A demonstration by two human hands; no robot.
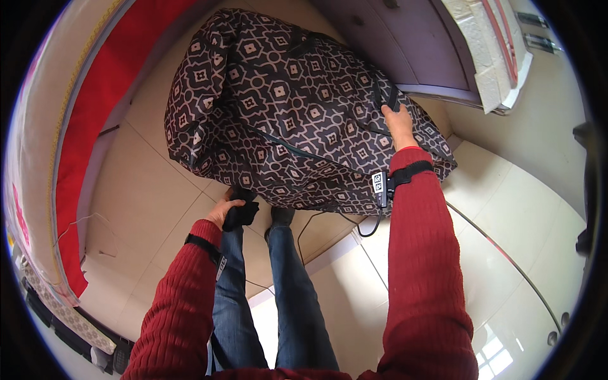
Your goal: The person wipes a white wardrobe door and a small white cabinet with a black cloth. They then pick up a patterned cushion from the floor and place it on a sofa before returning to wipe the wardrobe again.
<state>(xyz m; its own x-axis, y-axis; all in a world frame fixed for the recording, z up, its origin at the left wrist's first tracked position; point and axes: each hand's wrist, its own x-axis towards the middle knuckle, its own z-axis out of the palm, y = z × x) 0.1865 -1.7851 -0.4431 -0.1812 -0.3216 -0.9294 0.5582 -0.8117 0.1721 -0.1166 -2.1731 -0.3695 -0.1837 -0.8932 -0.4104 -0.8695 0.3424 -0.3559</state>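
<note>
The curled right hand (399,123) is farther forward than the left hand (223,209), also curled.

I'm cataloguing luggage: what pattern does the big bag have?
The big bag has a pale geometric lattice on a dark ground, best seen in the head view.

Ribbed dark-red sleeves (424,266) and blue jeans (299,310) are worn. Over both sleeves black straps (415,170) are fastened, the right one fitted with a black box (384,201) bearing a black-and-white patterned label (379,183).
</note>
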